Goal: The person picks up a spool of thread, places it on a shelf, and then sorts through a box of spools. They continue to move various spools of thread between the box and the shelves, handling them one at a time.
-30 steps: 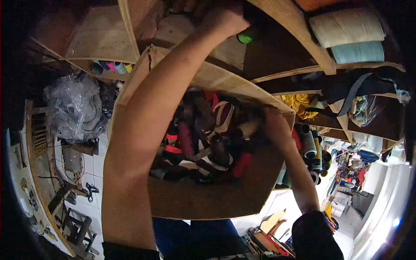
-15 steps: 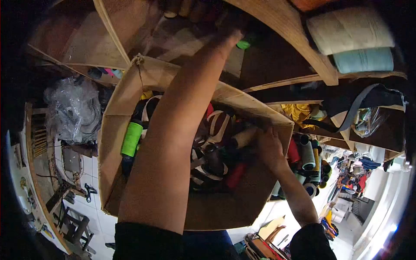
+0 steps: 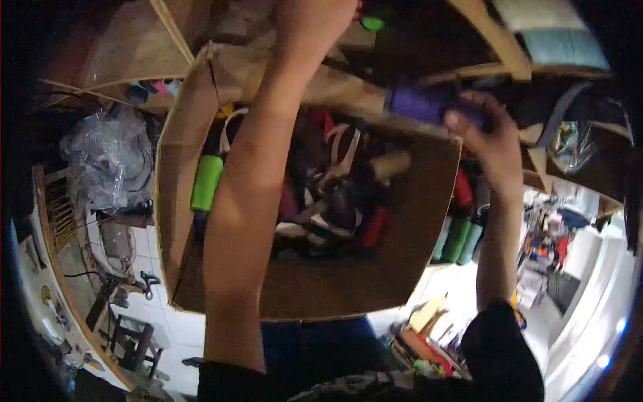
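Observation:
My right hand [image 3: 492,127] is closed around one end of a purple thread spool [image 3: 418,105], above the far right edge of a cardboard box [image 3: 321,291]. Both hand and spool are slightly blurred. Across the box reaches my left arm; my left hand [image 3: 315,20] is at the shelf, its fingers mostly cut off by the top of the view. Beside it are a bright green spool [image 3: 373,23] and a bit of something red. Inside the box lie a lime green spool [image 3: 207,183], a red spool [image 3: 378,226], a tan spool [image 3: 390,164] and pale loops of strap [image 3: 345,151].
Wooden shelving [image 3: 502,40] stands beyond the box, with large light blue thread cones [image 3: 566,48] at upper right. More spools, one of them green [image 3: 457,240], sit right of the box. Clear plastic wrap [image 3: 110,161] and a dark stool [image 3: 134,342] are at left.
My right hand has risen out of the box's right side and now holds the purple spool. My left hand has shifted up and left in view. The box appears higher in view.

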Demonstrator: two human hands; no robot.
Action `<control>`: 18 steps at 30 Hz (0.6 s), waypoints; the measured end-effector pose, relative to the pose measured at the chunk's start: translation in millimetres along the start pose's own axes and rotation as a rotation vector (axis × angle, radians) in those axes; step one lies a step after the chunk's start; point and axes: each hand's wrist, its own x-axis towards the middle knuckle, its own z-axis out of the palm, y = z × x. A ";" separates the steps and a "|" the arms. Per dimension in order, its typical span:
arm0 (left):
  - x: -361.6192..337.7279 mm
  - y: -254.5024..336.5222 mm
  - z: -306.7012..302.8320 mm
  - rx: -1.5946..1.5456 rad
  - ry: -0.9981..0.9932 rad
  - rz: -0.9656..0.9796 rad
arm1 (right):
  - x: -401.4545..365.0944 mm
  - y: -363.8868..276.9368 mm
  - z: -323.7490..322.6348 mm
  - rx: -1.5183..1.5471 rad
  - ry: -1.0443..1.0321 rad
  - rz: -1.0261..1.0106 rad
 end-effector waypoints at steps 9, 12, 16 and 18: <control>-94.9 -110.1 164.5 0.638 0.020 -0.012 | 19.8 -32.8 46.2 0.202 0.344 -0.138; -123.4 -133.7 191.9 1.018 -0.242 -0.037 | 46.8 -25.2 54.1 0.025 0.225 -0.258; -128.9 -192.1 216.1 1.073 -0.126 -0.254 | 101.2 -14.2 64.5 -0.207 0.166 -0.250; -128.8 -184.7 209.4 0.948 -0.121 -0.225 | 123.4 -22.9 67.6 -0.492 0.082 -0.033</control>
